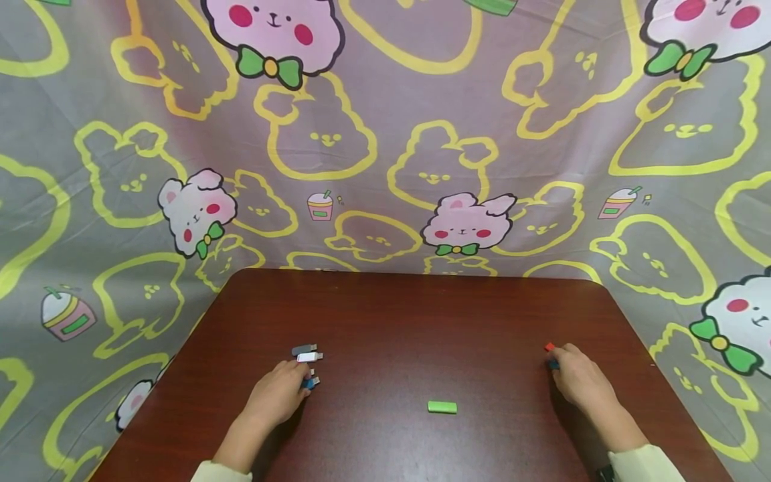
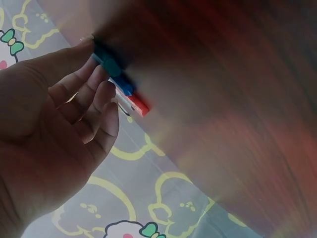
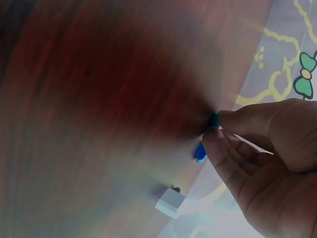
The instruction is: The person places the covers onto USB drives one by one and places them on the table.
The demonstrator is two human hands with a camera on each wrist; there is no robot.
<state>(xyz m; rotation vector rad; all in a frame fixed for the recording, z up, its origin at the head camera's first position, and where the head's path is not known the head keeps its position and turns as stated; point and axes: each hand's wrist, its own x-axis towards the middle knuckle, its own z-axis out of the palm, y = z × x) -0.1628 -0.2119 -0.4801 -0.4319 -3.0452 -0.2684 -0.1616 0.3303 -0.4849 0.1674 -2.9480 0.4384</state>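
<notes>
My left hand point(image 1: 277, 391) is at the table's left, thumb and fingertips pinching a teal USB stick point(image 2: 110, 64). Beside it lies a blue USB stick point(image 1: 310, 383), its metal plug pointing right. Just beyond the fingers are a white USB stick point(image 1: 307, 357) with a red edge and a grey one point(image 1: 304, 349). Over on the right, my right hand point(image 1: 583, 376) pinches a small teal cap point(image 3: 214, 119) between thumb and index finger. A red cap point(image 1: 549, 347) shows past its fingertips, and a blue piece point(image 3: 200, 152) lies close by in the right wrist view.
A bright green cap-like piece point(image 1: 442, 407) lies on the brown table point(image 1: 385, 321) between the hands. The right wrist view also has a whitish block point(image 3: 171, 201), its kind unclear. A patterned cloth point(image 1: 373, 134) hangs behind and along both sides of the table.
</notes>
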